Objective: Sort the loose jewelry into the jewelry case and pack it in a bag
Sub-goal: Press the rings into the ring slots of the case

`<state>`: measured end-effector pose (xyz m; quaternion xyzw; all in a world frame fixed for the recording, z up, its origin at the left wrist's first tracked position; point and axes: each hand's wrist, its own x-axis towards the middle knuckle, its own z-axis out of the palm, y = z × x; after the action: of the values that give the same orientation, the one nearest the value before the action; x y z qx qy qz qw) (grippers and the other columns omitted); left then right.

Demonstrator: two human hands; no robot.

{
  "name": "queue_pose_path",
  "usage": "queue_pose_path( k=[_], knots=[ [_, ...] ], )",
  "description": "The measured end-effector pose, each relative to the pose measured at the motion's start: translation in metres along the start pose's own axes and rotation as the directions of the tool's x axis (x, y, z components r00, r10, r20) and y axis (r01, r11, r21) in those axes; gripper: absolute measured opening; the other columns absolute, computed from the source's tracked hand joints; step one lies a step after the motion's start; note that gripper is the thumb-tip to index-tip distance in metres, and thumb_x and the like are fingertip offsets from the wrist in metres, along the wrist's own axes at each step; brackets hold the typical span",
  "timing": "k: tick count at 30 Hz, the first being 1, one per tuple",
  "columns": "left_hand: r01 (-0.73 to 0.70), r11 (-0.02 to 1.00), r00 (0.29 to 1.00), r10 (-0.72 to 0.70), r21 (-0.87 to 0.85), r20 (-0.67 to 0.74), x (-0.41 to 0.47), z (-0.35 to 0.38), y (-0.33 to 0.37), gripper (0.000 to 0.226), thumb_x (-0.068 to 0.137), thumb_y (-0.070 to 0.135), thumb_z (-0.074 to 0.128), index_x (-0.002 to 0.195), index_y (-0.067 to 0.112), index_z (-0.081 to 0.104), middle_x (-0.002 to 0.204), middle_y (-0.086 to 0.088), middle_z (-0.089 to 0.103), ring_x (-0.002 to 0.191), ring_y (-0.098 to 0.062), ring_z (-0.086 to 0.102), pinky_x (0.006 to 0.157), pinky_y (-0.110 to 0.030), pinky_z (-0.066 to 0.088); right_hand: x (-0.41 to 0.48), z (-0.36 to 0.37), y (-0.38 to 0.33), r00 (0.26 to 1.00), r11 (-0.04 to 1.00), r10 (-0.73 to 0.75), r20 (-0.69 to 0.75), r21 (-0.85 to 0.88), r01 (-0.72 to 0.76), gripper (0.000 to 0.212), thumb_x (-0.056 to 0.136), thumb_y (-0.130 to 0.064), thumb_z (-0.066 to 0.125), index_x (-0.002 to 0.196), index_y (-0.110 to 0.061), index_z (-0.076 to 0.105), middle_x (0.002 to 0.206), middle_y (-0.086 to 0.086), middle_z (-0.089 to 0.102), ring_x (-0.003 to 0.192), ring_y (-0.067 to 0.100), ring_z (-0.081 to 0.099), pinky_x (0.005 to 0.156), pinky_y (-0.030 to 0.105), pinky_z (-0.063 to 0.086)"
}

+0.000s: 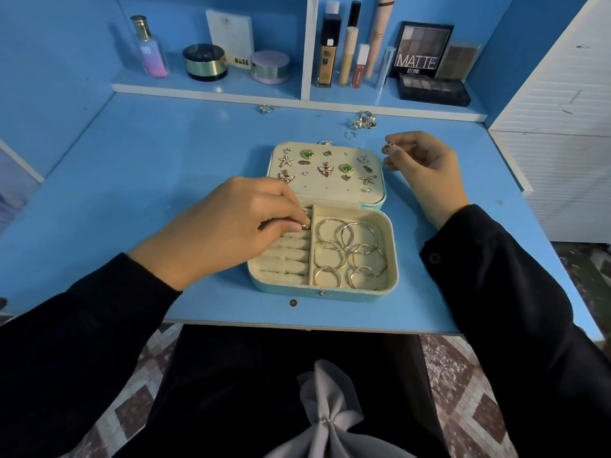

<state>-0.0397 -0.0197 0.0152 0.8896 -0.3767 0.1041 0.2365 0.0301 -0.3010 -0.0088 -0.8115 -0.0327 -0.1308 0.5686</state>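
An open teal jewelry case [391,259] lies on the blue desk. Its lid panel [327,190] carries several earrings and studs. The right compartment holds several hoop earrings [350,252]. My left hand [231,226] pinches a ring [305,223] at the top of the ring rolls [284,259] in the left compartment. My right hand [426,166] hovers right of the lid and pinches a small ring [387,149] at its fingertips. Loose rings [363,120] lie behind the case, with one more ring [265,109] further left. A grey bag [325,421] rests on my lap.
A shelf at the back holds a perfume bottle [148,47], round compacts [205,62], makeup tubes [347,51] and eyeshadow palettes [420,51]. A white cabinet [568,127] stands at the right. The desk's front edge [297,325] runs close to my lap.
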Motion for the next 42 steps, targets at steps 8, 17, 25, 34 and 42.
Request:
queue_pose_path(
  k=[8,17,25,34,42],
  knots=[
    [-0.042,0.999,0.999,0.043,-0.026,0.034,0.007,0.003,-0.005,0.012,0.084,0.015,0.07,0.093,0.016,0.079,0.092,0.006,0.073,0.084,-0.002,0.06,0.076,-0.008,0.043,0.001,-0.002,0.003,1.0,0.996,-0.027,-0.003,0.083,0.027,0.015,0.095,-0.01,0.058,0.108,-0.008,0.065,0.092,0.007,0.069,0.081,0.014,0.067,0.085,0.032,0.055],
    [0.196,0.914,0.98,-0.191,-0.356,0.048,0.031,-0.005,-0.034,0.021,0.082,0.036,0.072,0.103,0.032,0.074,0.104,0.016,0.07,0.103,-0.003,0.064,0.097,-0.021,0.046,-0.008,0.002,-0.017,0.994,0.972,-0.078,0.08,0.229,0.058,0.01,0.093,-0.004,0.06,0.1,-0.009,0.066,0.088,-0.001,0.072,0.083,0.015,0.069,0.083,0.027,0.053],
    [0.356,0.883,0.934,-0.343,-0.306,0.097,0.056,0.026,-0.084,0.042,0.102,0.033,0.046,0.143,0.025,0.047,0.155,0.005,0.034,0.143,-0.002,0.026,0.119,-0.027,0.023,-0.036,0.031,-0.059,0.947,0.985,-0.11,0.3,0.158,0.065,0.011,0.091,-0.005,0.063,0.095,-0.013,0.069,0.077,-0.006,0.069,0.069,0.008,0.064,0.065,0.019,0.05],
    [0.426,0.838,0.905,-0.4,-0.341,0.146,0.055,0.029,-0.083,0.042,0.105,0.026,0.041,0.146,0.029,0.043,0.149,0.013,0.044,0.132,0.0,0.042,0.114,-0.026,0.032,-0.059,0.068,-0.072,0.843,0.924,-0.282,0.459,-0.108,0.368,0.011,0.086,-0.016,0.071,0.095,-0.016,0.076,0.08,-0.012,0.067,0.071,0.005,0.057,0.068,0.013,0.041],
    [0.428,0.831,0.903,-0.406,-0.356,0.139,0.053,0.03,-0.085,0.041,0.105,0.028,0.04,0.145,0.031,0.045,0.138,0.014,0.055,0.119,0.0,0.053,0.106,-0.027,0.041,-0.073,0.085,-0.071,0.736,0.723,-0.447,0.508,-0.28,0.632,0.009,0.086,-0.009,0.065,0.09,-0.009,0.073,0.077,0.002,0.06,0.067,0.008,0.047,0.062,0.027,0.047]
  ],
)
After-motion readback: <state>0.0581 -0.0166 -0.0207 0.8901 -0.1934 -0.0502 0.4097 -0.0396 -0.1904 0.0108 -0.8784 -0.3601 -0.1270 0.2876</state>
